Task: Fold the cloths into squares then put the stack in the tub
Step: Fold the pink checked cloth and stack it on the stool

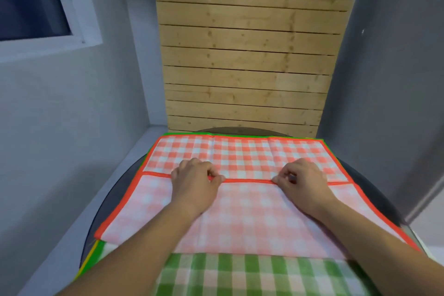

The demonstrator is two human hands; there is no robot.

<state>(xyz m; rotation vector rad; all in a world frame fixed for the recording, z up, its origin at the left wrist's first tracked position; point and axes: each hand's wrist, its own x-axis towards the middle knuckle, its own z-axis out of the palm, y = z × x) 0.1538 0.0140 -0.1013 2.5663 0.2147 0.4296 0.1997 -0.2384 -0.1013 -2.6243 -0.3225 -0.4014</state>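
Left hand (195, 180) and right hand (301, 181) each pinch the red checked cloth's (252, 218) folded-over edge; green checked cloth (240, 274) lies beneath on the worktop (374, 180).

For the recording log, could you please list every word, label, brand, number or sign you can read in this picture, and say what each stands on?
There is no text to read. The orange checked cloth, which the left hand and right hand pinch at its folded hem, the green checked cloth under it, the wooden panel and the grey walls bear no print.
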